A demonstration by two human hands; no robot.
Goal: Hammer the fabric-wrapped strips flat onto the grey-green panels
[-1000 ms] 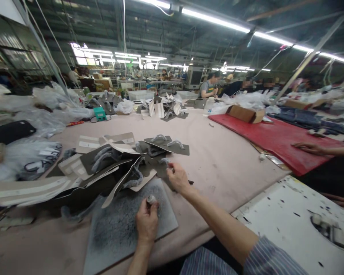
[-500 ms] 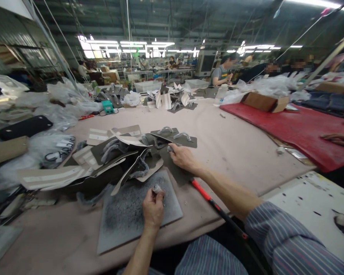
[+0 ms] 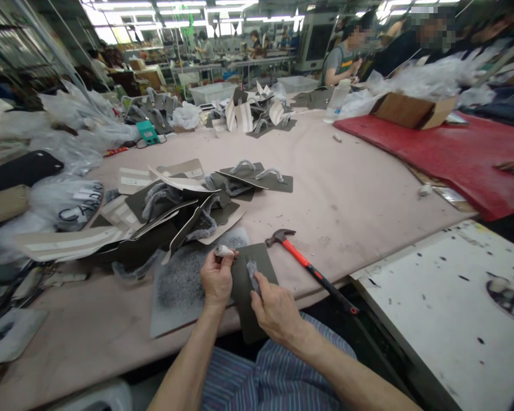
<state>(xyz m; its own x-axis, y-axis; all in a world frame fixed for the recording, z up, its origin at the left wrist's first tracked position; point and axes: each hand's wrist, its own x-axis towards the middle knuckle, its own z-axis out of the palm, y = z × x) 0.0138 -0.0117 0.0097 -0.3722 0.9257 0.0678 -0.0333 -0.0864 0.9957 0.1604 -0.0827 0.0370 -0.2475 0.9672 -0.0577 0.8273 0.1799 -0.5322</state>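
My left hand (image 3: 217, 279) is closed round a small pale cylinder (image 3: 223, 251), above the speckled grey board (image 3: 180, 288). My right hand (image 3: 278, 311) grips the plastic-wrapped handle (image 3: 253, 275) of a dark olive panel (image 3: 247, 319). That panel lies tilted across the board's right side and hangs over the table's front edge. A claw hammer (image 3: 297, 253) with a red and black handle rests just right of the panel, its head on the table and its grip end past the edge. Behind my hands is a pile of similar panels (image 3: 154, 234) with wrapped handles.
A pink cloth-covered table (image 3: 317, 165) extends ahead. Plastic bags (image 3: 64, 142) crowd the left. On the right are a red mat (image 3: 466, 160), an open cardboard box (image 3: 405, 111) and a white spotted surface (image 3: 437, 291). People sit beyond the table.
My right hand has drawn a panel from beside the pile toward me, uncovering the hammer's head. My left hand still holds the cylinder. The view has tilted downward.
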